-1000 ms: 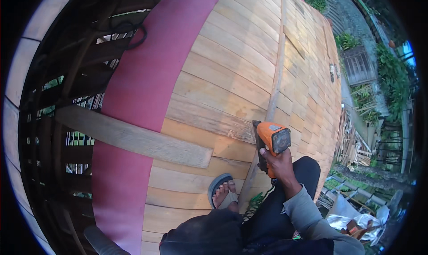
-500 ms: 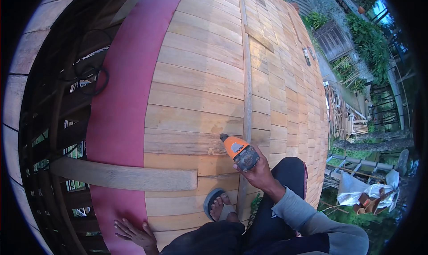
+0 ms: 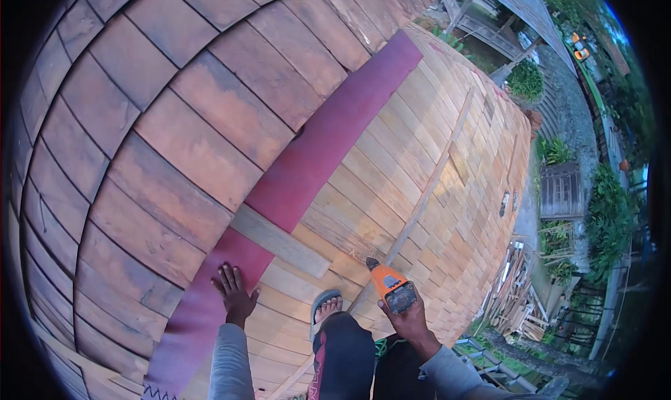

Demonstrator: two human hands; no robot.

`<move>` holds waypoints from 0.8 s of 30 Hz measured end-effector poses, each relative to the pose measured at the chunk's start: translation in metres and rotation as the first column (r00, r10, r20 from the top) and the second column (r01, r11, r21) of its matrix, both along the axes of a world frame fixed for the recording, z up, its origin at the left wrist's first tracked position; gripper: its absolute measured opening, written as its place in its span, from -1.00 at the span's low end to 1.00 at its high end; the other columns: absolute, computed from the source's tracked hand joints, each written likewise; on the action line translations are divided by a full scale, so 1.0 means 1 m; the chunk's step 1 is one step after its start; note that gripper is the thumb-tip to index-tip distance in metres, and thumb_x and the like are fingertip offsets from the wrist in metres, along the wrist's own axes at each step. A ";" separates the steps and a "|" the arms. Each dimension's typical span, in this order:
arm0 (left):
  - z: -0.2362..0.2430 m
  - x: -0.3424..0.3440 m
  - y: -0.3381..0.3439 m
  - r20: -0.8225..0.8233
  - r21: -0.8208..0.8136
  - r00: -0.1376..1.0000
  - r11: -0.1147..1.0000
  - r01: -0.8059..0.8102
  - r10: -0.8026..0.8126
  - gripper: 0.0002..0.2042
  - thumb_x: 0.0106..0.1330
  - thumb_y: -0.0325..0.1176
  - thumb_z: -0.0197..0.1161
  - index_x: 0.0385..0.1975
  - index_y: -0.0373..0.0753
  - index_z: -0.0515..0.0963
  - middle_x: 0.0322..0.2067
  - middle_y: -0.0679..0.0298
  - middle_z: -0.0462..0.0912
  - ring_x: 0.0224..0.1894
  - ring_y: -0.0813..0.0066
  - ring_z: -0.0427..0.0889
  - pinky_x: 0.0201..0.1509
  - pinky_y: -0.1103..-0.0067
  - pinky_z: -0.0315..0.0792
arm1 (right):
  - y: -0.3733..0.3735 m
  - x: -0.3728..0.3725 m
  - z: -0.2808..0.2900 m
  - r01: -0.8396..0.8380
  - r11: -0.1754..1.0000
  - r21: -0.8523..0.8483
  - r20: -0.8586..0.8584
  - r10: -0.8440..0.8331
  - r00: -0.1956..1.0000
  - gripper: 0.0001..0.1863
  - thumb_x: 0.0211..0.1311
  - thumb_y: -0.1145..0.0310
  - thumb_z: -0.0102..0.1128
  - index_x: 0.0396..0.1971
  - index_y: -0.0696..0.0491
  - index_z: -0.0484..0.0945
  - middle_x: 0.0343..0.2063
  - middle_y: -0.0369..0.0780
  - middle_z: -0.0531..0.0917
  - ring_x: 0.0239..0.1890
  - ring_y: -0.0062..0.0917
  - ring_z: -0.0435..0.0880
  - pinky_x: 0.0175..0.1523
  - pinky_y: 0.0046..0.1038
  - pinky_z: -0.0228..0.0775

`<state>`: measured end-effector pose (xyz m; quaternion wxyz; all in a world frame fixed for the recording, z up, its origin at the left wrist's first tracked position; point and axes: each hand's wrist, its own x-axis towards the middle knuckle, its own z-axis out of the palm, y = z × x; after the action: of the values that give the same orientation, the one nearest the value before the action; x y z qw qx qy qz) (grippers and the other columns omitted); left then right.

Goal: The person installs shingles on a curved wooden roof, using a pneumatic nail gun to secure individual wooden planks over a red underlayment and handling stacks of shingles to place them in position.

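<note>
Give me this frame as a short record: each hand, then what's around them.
Left hand: fingers spread, on the red sheet
Right hand: gripping an orange power tool; tip contact unclear
Gray board: lying across the red sheet
Sandal: worn, on pale boards
Upper left: brown tiles

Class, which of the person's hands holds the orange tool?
The right hand, closed around the orange tool; the left hand is empty, spread over the red sheet.
</note>
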<state>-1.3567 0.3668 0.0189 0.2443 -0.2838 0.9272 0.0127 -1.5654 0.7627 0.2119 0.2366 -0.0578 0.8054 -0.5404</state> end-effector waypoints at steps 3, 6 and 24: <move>0.034 -0.027 0.026 0.016 0.161 0.986 0.973 -0.167 0.167 0.09 0.19 0.18 0.34 0.54 -0.30 -0.14 0.57 0.00 -0.46 0.61 -0.03 -0.41 0.45 -0.34 -0.32 | 0.027 0.029 0.042 -0.055 0.998 0.007 0.069 0.055 0.996 -0.54 0.23 0.53 0.38 0.07 0.19 0.38 -0.21 -0.21 0.62 -0.20 -0.57 0.66 -0.09 -0.49 0.54; 0.088 -0.073 0.077 0.010 0.605 0.800 0.634 -0.482 0.599 -0.16 0.29 0.16 0.25 0.37 -0.41 0.27 0.46 -0.16 0.14 0.51 -0.14 0.12 0.54 -0.01 0.00 | 0.040 0.054 0.073 0.058 0.998 0.023 0.192 -0.061 0.979 -0.47 0.27 0.54 0.34 0.18 0.23 0.31 -0.15 -0.17 0.60 -0.29 -0.58 0.65 -0.21 -0.53 0.56; 0.304 0.561 0.383 0.317 0.173 0.308 0.265 -0.949 0.897 -0.31 0.27 0.20 0.25 0.06 -0.41 0.59 0.06 -0.13 0.64 0.14 -0.08 0.60 0.25 0.22 0.46 | 0.216 0.094 0.101 -0.582 0.782 0.224 0.079 0.581 0.810 -0.48 0.19 0.46 0.40 0.09 0.34 0.44 0.01 -0.02 0.62 0.06 -0.27 0.58 0.26 -0.32 0.33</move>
<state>-0.7962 0.7499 0.3224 0.3050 -0.7255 0.5472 0.2848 -1.4711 0.9785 0.3132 0.3989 -0.2728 0.8062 -0.3412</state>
